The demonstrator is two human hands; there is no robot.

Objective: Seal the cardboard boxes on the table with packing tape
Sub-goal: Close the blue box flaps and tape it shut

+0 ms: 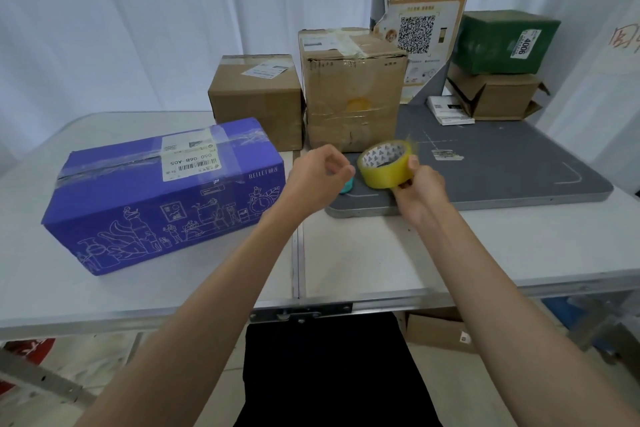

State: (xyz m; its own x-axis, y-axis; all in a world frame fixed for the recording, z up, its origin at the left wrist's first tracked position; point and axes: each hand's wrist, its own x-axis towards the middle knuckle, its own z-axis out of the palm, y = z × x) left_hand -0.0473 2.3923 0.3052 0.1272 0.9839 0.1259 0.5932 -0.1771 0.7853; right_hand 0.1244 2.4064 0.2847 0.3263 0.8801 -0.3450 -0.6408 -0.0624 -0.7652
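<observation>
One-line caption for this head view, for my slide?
Right hand holds a yellow tape roll over the table, left hand beside it.

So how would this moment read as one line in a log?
right hand: holds tape roll above grey mat | left hand: curled beside roll, grip unclear | purple box: on table, already taped

purple box label [188,163]: "060 068-A05", printed upside down from this view, above a barcode
purple box [166,211] side: pale brand lettering near the top right corner, reads roughly "RELLET", not sharp
green box label [526,42]: "4006", turned sideways
poster [424,28] on the grey stand: headline "身份码取件指引", the last four characters in orange, with a QR code below
other shipping labels: print too small to read
</observation>
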